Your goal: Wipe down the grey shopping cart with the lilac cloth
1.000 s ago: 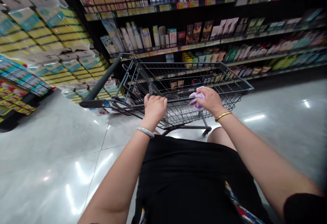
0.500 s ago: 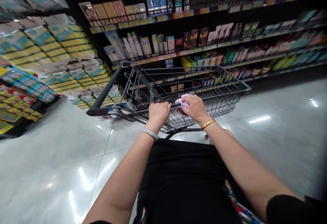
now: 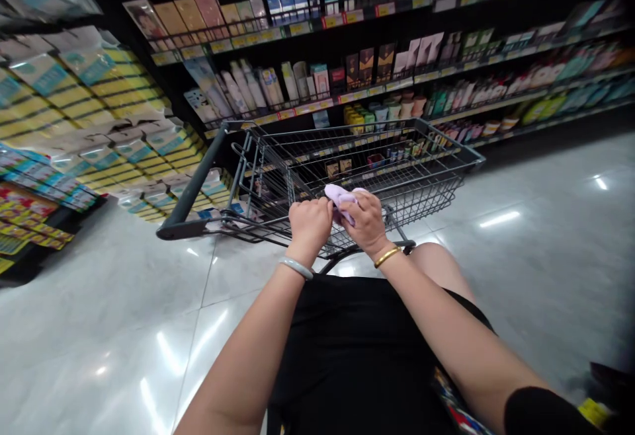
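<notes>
A dark grey wire shopping cart [image 3: 436,190] stands sideways before me, its handle [image 3: 196,177] off to the left. My left hand [image 3: 310,223], with a pale bangle at the wrist, is closed over the cart's near top rim. Just right of it, my right hand [image 3: 367,220], with a gold bangle, clutches a crumpled lilac cloth [image 3: 340,197] against that same rim. The cloth lies between the two hands and touches or nearly touches my left thumb. Part of the rim is hidden under hands and cloth.
Shelves [image 3: 307,101] of boxed and bottled toiletries run along behind the cart. Yellow-and-white packs [image 3: 114,71] are stacked at the left, beside a low rack of colourful packets [image 3: 34,203]. A shiny grey tiled floor [image 3: 124,316] lies below.
My right hand has slid left along the rim with the cloth, up close to my left hand. The left hand keeps its grip. My bare knee shows more at the right.
</notes>
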A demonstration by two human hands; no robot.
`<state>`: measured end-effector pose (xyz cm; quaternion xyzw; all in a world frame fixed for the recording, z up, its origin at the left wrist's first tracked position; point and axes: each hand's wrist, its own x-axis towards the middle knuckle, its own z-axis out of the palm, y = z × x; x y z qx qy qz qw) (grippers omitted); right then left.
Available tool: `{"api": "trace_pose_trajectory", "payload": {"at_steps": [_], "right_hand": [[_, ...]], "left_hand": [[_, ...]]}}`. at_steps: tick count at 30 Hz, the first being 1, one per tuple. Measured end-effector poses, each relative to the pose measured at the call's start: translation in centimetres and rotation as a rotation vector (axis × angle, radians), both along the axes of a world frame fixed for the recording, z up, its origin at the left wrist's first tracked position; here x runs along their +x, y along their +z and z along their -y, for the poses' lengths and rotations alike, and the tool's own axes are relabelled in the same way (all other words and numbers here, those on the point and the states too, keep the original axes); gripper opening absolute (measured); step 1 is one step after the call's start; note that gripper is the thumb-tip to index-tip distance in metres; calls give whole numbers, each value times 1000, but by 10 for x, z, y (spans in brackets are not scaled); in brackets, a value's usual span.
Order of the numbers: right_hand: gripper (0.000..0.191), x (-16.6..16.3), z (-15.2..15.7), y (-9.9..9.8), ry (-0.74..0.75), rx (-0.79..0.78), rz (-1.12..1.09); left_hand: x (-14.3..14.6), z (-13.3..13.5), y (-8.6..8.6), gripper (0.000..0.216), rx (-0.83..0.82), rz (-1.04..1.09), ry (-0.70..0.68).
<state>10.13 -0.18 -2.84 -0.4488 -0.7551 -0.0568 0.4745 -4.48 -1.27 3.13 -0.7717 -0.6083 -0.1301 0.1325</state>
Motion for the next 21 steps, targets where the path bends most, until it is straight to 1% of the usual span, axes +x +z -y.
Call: {"api": "trace_pose_trajectory", "payload": {"at_steps": [3,6,8,11,13,14,16,19,21], "right_hand": [[14,15,-1,-13,-57,-9,-57],[18,16,-2,-16,-112,-47,-190],[20,7,-2,-14,-86,-59,-250],[20,-9,-7,-11,7,-50,-236],[17,-10,-13,-17,41,-41,-203],[16,-6,-18,-24,45,-41,-183],[14,10,-27,-46,20,-55,-156],[16,38,-37,-83,-142,-168,-200],[18,48,-40,-96,-226,-236,-252]], "left_hand": [[3,-4,0,50,4,-24,14],[7,-11,0,51,9,-45,33],[9,-16,-1,51,6,-61,47],[10,-24,-2,48,-23,-129,56],[10,-27,-2,46,-20,-176,65],[11,-28,-2,47,-8,-191,75],[12,-29,-2,49,-5,-231,85],[14,-29,2,51,-39,-286,96],[15,-29,6,49,-73,-294,91]]}}
